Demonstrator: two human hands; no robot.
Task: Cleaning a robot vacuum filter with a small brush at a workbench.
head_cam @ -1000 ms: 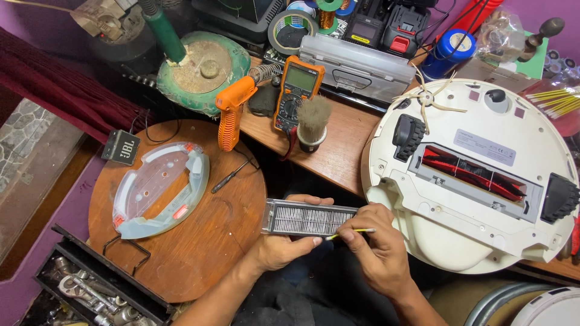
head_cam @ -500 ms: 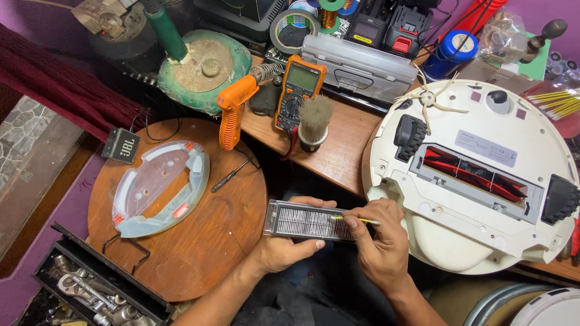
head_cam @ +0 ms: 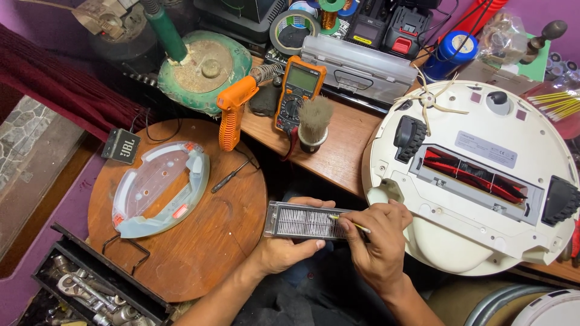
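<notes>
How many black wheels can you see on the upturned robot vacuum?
2. One wheel sits on the vacuum's left side near the side brush; the other wheel is at its right edge. None seems hidden.

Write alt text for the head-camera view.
A left hand holds a rectangular pleated filter while the right hand pokes it with a thin yellow stick, beside an upturned white robot vacuum on a cluttered workbench.
</notes>
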